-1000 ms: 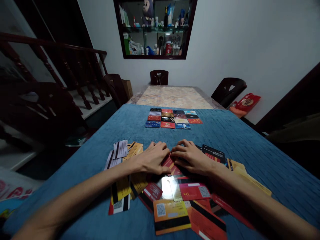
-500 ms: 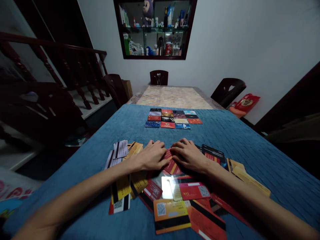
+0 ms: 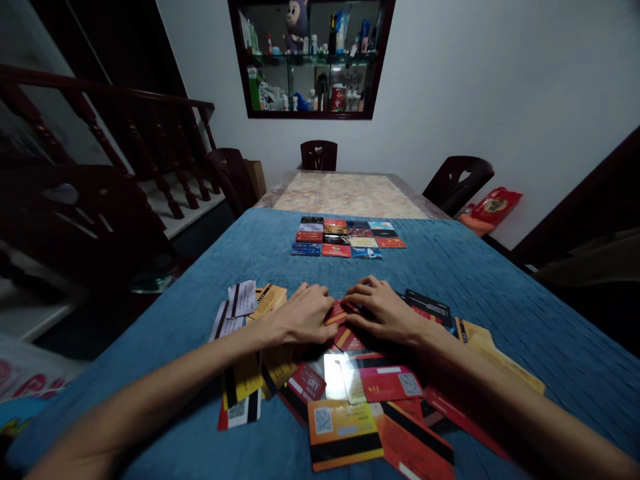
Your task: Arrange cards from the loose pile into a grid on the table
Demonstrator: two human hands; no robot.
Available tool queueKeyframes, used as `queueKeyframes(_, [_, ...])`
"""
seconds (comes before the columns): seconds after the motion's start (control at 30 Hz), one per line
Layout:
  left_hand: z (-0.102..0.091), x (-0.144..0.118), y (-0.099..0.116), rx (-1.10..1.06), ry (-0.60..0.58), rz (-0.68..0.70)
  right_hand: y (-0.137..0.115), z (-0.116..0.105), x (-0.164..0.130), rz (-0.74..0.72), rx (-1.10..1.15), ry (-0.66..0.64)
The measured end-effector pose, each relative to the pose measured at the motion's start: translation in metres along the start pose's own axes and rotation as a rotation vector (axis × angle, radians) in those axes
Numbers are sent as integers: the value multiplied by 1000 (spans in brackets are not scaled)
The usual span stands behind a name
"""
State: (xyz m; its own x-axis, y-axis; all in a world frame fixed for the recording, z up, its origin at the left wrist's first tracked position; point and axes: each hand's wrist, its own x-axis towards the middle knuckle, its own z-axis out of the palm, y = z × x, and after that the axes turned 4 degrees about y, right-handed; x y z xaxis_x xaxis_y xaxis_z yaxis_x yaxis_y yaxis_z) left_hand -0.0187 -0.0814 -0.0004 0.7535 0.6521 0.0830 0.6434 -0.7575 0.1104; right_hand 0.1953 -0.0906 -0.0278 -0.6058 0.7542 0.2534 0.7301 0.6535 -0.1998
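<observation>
- Loose cards (image 3: 345, 393) lie scattered on the blue cloth (image 3: 500, 293) near its front edge; open cloth lies beyond them, up to the neat card grid (image 3: 347, 238).
- Left hand (image 3: 300, 313) and right hand (image 3: 383, 312) lie palm down, fingers curled — together pinching a red card (image 3: 337, 312) between their fingertips.

Under your hands lie glossy plastic cards (image 3: 345, 383), one near frame centre glaring white. They rest on a matt, ribbed blue cloth (image 3: 500, 293). The chairs (image 3: 457, 180) and upper-left stair railing (image 3: 150, 133) look like dark polished wood.
</observation>
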Motion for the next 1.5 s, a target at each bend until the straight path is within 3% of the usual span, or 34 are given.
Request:
queueKeyframes(0.3, [-12, 6, -29, -365, -36, -32, 5, 2, 1, 17, 50, 63])
queueKeyframes(0.5, [-12, 10, -44, -491, 40, -70, 10, 14, 2, 117, 120, 210])
queueKeyframes(0.67, [-5, 13, -50, -486, 113, -73, 4, 16, 2, 184, 110, 277])
queueKeyframes(1.0, [7, 14, -50, -295, 233, -19, 5, 21, 2, 138, 1, 286])
queueKeyframes(1.27, [12, 10, -40, -93, 171, -50, 10, 28, 2, 121, 57, 276])
queueKeyframes(1.5, [16, 6, -32, -72, 131, -124, 12, 30, 2, 84, 25, 271])
